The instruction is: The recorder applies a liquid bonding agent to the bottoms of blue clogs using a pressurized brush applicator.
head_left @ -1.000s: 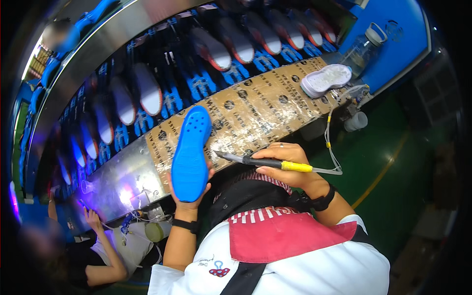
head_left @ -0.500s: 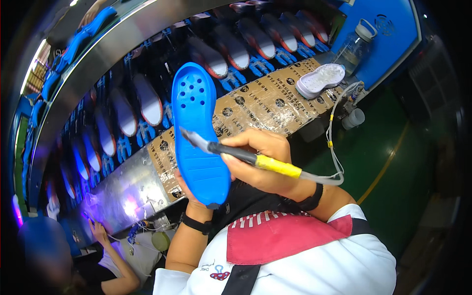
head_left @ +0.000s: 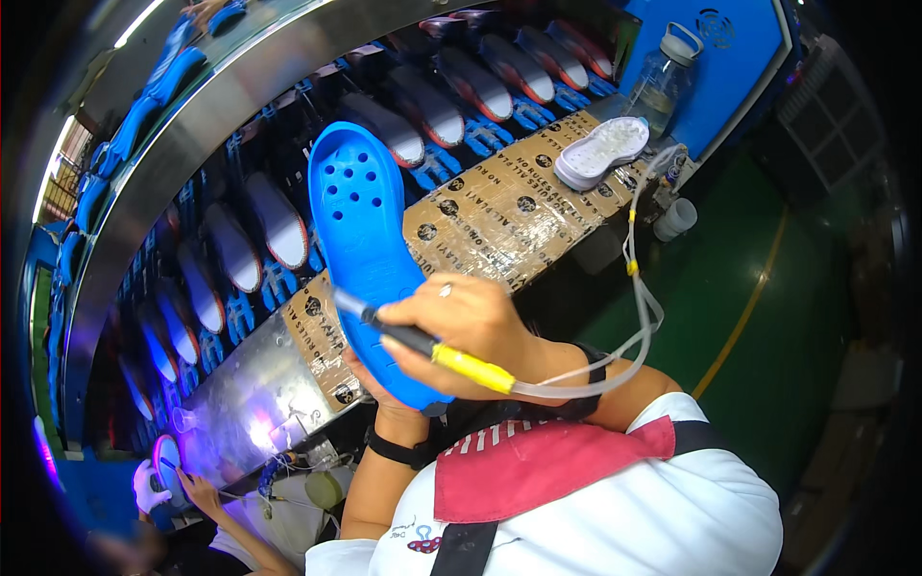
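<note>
A bright blue shoe sole (head_left: 357, 230), with several round holes at its far end, is tilted up in front of me. My left hand (head_left: 369, 382) is closed on its near end from beneath, the fingers mostly hidden behind it. My right hand (head_left: 475, 326) is closed round a brush (head_left: 415, 339) with a black handle, a yellow band and a clear tube leading from its back. The blurred bristles are at the sole's left edge, around its middle; whether they touch cannot be told.
Cardboard (head_left: 528, 206) covers part of the metal bench (head_left: 240, 394). A white sole (head_left: 603, 152) lies there, near a clear bottle (head_left: 658, 82). Behind stand rows of dark shoe uppers (head_left: 230, 240) on blue holders. At lower left a co-worker's hands (head_left: 202, 494) work on another sole.
My right hand and the brush have shifted left and slightly down, the bristles moving from the sole's middle to its left edge. The sole's far end has swung left. The co-worker now holds a sole.
</note>
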A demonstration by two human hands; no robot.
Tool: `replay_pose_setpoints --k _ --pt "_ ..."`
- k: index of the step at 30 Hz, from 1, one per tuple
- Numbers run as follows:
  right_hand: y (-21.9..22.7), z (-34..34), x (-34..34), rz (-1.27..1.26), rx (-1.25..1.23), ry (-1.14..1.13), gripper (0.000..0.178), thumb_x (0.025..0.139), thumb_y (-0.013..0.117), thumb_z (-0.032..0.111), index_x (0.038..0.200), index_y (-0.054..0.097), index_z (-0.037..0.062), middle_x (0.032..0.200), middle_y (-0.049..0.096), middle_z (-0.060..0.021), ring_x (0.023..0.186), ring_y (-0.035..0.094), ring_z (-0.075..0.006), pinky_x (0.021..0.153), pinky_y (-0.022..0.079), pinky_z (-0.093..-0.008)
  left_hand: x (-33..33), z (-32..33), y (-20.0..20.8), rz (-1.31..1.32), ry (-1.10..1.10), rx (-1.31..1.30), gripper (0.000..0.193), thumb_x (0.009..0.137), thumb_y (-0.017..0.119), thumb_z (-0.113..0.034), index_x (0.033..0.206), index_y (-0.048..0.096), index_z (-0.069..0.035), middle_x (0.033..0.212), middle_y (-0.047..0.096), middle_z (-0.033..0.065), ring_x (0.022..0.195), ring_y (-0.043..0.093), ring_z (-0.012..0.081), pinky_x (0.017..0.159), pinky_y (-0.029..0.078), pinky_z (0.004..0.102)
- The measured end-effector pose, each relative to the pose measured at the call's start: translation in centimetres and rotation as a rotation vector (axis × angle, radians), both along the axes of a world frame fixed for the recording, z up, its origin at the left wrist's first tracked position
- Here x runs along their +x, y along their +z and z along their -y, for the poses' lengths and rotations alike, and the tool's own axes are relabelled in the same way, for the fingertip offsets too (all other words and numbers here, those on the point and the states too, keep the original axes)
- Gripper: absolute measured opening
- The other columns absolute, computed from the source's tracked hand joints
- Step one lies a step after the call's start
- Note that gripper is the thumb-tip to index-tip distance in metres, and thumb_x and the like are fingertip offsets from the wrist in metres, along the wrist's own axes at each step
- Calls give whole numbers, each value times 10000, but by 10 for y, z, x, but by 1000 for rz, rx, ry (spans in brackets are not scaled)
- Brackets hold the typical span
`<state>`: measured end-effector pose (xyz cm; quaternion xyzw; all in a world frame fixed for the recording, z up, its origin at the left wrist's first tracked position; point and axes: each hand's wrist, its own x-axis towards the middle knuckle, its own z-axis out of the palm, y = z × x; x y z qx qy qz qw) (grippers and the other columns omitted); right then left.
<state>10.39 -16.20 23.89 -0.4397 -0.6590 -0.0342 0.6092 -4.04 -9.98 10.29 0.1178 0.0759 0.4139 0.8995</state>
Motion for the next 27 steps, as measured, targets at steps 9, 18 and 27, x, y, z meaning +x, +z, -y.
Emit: replay_pose_setpoints --k 9,18,27 --pt "-9 8 -7 316 -167 147 288 639 755 70 903 652 23 695 593 -73 621 587 -235 556 482 -317 20 1 31 134 -160 181 981 694 635 -670 1432 332 -98 1358 450 228 1195 491 416 1030 406 521" --pt "-26 19 -4 179 -207 334 266 696 769 84 941 671 55 680 590 -72 603 589 -239 549 487 -339 11 -12 46 12 -86 246 1063 696 648 -659 1461 243 -42 1363 414 289 1144 520 444 925 495 514" --pt "-32 30 3 -32 -275 484 332 730 785 108 1036 680 34 678 594 -95 607 579 -253 561 461 -326 6 -26 69 75 -32 255 1044 706 644 -624 1450 250 -7 1339 427 266 1171 486 456 862 515 564"
